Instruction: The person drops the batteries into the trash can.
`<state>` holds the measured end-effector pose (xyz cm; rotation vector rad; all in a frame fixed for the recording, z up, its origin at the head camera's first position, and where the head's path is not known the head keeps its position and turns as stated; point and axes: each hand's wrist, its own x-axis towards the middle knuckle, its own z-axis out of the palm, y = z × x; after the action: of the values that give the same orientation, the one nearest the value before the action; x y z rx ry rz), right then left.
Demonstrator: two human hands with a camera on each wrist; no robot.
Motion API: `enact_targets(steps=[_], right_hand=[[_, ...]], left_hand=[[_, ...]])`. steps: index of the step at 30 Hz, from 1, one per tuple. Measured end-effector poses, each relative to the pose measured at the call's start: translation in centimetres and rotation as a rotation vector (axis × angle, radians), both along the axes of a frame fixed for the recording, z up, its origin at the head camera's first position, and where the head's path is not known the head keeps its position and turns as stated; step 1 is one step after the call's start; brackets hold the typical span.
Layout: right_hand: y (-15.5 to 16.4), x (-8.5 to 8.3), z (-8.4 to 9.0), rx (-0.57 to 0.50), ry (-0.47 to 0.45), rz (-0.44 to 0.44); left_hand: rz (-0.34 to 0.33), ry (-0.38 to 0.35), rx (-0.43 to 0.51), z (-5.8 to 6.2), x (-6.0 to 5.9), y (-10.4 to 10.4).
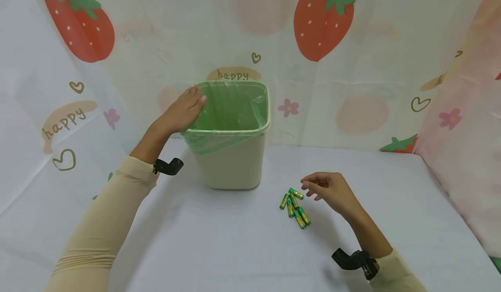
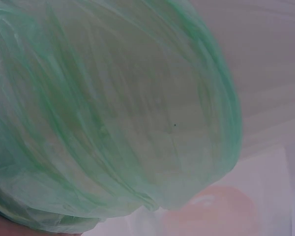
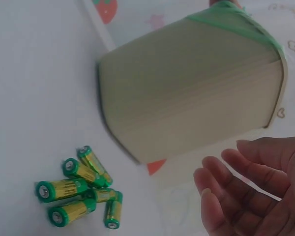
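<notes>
one beige bin point(image 1: 235, 161), one green liner point(image 1: 231, 109), perhaps six batteries point(image 1: 294, 203), two hands point(image 1: 330, 190)

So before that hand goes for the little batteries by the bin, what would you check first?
1. Right hand free: ok, fingers relaxed and holding nothing, just beside the pile.
2. Batteries within reach: ok, a loose cluster on the white table cover, near the fingertips.
3. Bin steadied: ok, the left hand rests on its left rim.
4. Green liner open: ok, it is folded over the rim and the mouth is unblocked.
5. Bin contents: cannot tell, the bottom is not visible.
6. Exact battery count: cannot tell, some overlap; about six show in the right wrist view.
</notes>
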<state>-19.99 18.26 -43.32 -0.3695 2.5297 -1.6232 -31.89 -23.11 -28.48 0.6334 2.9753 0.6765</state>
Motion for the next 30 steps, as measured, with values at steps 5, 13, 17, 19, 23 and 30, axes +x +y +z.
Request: enact_targets(steps=[5,13,17,19,23,30], right_hand=[[0.0,-0.1,-1.1,0.014,-0.016,-0.010],[0.1,-1.1,-3.1,0.110,0.009,-0.050],[0.1,-1.9,-4.2,0.169,0.025,-0.060],[0.0,-2.2,-4.7,0.181,0.021,-0.062],[-0.1,-2.8,-5.6,0.203,0.022,-0.057],[-0.7,-3.4,-6.6,0.256,0.029,-0.055]], left_hand=[[0.004,-0.002,-0.004,0.0,0.0,0.0],[0.005,-0.003,0.003,-0.1,0.0,-0.1],[0.003,-0.001,0.005,-0.1,-0.2,-0.2],[0.003,0.001,0.004,-0.2,-0.2,-0.2],[0.005,0.006,0.003,-0.1,-0.2,-0.1],[0.010,0.005,0.003,-0.1,-0.2,0.0]])
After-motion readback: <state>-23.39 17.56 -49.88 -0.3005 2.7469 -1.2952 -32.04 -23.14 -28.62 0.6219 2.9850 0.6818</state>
